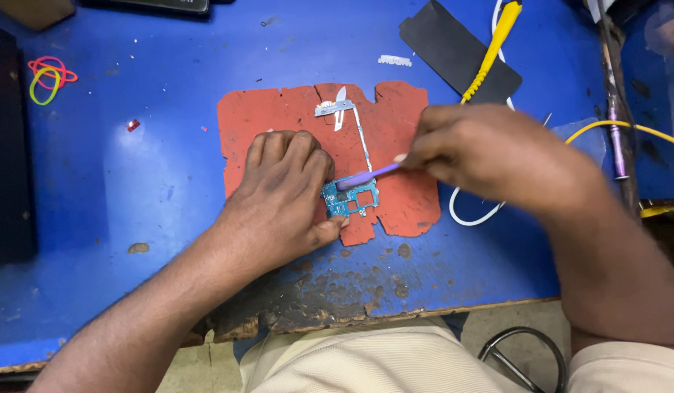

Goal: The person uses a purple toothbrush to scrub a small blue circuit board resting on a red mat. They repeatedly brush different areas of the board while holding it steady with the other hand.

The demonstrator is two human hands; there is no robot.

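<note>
While our left hand (282,193) pins one teal circuit board (351,198) on the red mat (395,124), grip closed on its edge; our right hand (482,149) pinches one purple tool (366,176), tip on the board; three rubber bands (47,76) lie on the blue table (155,167).

Your worktop (169,167) is bright blue, worn to dark brown patches at its 6 o'clock edge. The mat (402,124) at centre is brick red. On it lies a teal-green circuit board (351,198) under a purple tool (366,175). At 1 o'clock you have a black sheet (442,47) and a yellow-handled tool (493,47). At 10 o'clock sit pink, orange and lime rubber bands (47,76). Your trousers (351,364) are cream with fine stripes.
</note>
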